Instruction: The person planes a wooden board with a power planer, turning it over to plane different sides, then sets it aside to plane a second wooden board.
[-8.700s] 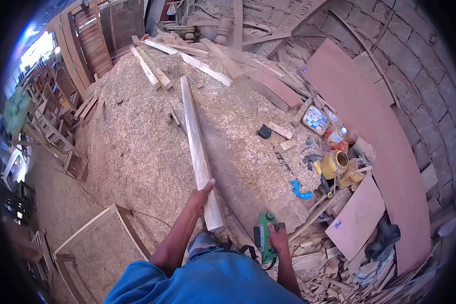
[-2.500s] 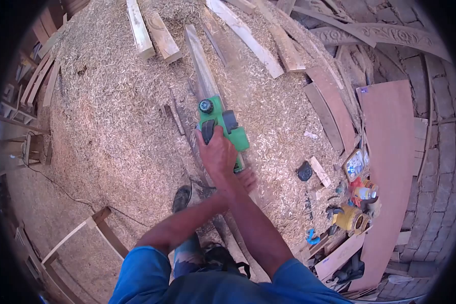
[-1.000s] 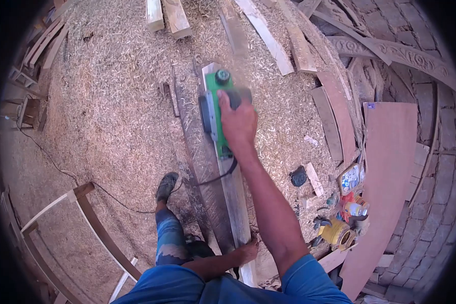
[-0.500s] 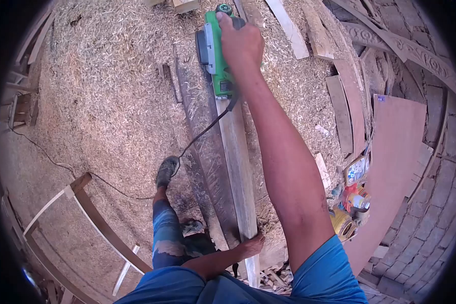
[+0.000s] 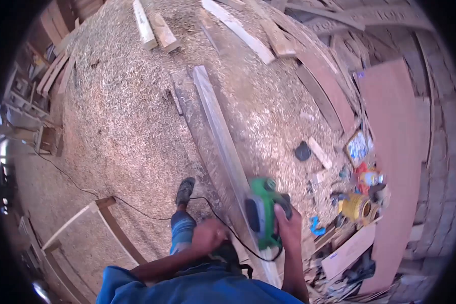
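Observation:
My right hand [image 5: 289, 228] is closed round the handle of a green electric planer [image 5: 268, 215], which rests at the near part of a long wooden beam [image 5: 217, 119]. The planer looks slightly blurred. My left hand [image 5: 211, 236] is off the beam, in front of my body, with its fingers curled. The planer's black power cord [image 5: 242, 243] passes close by its fingertips; whether the fingers hold anything is hidden. Under the beam lies a wider dark plank [image 5: 200, 147]. My foot in a dark shoe [image 5: 185, 190] stands left of the plank, by the cord.
Wood shavings [image 5: 121, 116] cover the ground. A curved wooden frame [image 5: 117, 230] lies at lower left. On the right are a large plywood sheet [image 5: 390, 167], a yellow container [image 5: 358, 207], a blue clamp-like object [image 5: 316, 226] and offcuts. Several boards [image 5: 238, 30] lie at the far end.
My right hand has drawn the planer back from the beam's far end to its near part, close to my body. My left hand has let go of the beam and moved left.

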Available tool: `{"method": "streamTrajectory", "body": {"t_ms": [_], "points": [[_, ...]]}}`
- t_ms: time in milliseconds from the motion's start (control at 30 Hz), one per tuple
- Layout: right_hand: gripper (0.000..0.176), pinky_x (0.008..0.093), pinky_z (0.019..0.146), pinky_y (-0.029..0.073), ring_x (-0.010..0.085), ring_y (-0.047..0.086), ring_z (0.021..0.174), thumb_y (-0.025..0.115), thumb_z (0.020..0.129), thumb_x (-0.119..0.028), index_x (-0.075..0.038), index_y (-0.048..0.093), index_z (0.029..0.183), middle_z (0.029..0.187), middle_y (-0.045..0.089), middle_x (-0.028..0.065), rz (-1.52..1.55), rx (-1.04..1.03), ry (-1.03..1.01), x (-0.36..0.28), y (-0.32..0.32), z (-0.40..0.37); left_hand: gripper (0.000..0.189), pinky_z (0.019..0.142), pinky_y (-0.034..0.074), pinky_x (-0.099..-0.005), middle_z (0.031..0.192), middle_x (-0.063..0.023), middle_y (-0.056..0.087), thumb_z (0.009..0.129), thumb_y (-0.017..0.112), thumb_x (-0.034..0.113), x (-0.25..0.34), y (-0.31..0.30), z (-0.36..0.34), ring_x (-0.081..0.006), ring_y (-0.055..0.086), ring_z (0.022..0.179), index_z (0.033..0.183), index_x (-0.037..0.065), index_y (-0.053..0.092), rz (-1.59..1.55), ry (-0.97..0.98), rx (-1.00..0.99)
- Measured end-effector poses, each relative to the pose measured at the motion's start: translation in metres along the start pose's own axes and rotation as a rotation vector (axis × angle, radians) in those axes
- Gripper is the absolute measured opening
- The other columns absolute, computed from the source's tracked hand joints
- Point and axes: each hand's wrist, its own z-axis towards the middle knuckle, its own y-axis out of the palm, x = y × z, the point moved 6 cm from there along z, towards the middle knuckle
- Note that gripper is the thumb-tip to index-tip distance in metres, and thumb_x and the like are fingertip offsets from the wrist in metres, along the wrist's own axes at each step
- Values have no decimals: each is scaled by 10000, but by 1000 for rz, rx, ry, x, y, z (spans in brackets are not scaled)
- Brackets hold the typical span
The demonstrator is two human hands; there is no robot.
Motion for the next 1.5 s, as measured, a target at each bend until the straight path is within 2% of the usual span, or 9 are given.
{"method": "streamTrajectory", "body": {"t_ms": [33,100,233,300,433,767,1033,1300,1500], "points": [[263,263,484,396,59,507,549,720,1050,-291,-32,711,1097,724,597,-37,0,69,40,31,-28,-34,409,836,550,-520,1020,-194,670,970,727,397,-7,-14,5,-409,671,1015,1124,18,706,-51,-223,114],[277,266,486,399,62,501,549,715,1055,-297,-34,691,1139,723,585,-36,99,178,73,85,-76,-96,558,917,531,-543,1145,-247,648,983,718,449,18,-15,28,-458,640,1102,1272,-20,630,-131,-334,322],[346,265,501,408,69,495,536,617,1111,-347,-18,682,1195,677,539,-29,113,426,225,149,-142,-205,980,1072,451,-595,1337,-361,538,884,774,579,42,62,107,-544,534,1275,1495,-90,398,74,-334,593],[330,259,497,402,63,500,548,624,1107,-326,-18,665,1218,696,555,-30,183,466,260,182,-163,-241,926,1072,448,-605,1326,-370,530,881,769,528,53,66,127,-539,546,1251,1414,-140,413,211,-297,736],[389,274,506,412,87,519,560,604,1115,-365,-3,661,1245,689,564,-3,161,534,330,213,-188,-291,855,1036,480,-600,1306,-392,531,853,764,552,27,50,156,-547,580,1196,1267,-142,483,92,-264,649],[553,245,522,407,55,516,584,728,1010,-544,-25,624,1169,686,543,-40,294,369,278,256,-182,-289,1032,1070,516,-505,1289,-354,687,833,717,784,-93,-132,398,-464,659,1257,1241,-162,666,412,-337,540],[804,341,723,509,136,611,812,774,892,-706,17,677,1232,881,690,46,234,63,225,301,-166,-271,933,1095,495,-465,1282,-369,696,772,792,656,-89,-161,414,-467,670,1243,1206,-167,721,311,-289,576],[799,309,660,495,117,617,743,768,876,-739,15,696,1130,824,650,18,284,-86,218,308,-184,-232,995,1056,500,-449,1189,-388,718,751,824,674,-115,-164,420,-452,691,1178,1178,-216,698,155,-190,622],[742,253,535,419,56,539,604,769,914,-679,2,668,1191,736,571,-38,393,-268,206,292,-181,-169,985,1068,487,-467,1203,-374,716,801,790,705,-66,-141,381,-484,674,1192,1165,-206,699,100,-118,674]]}}
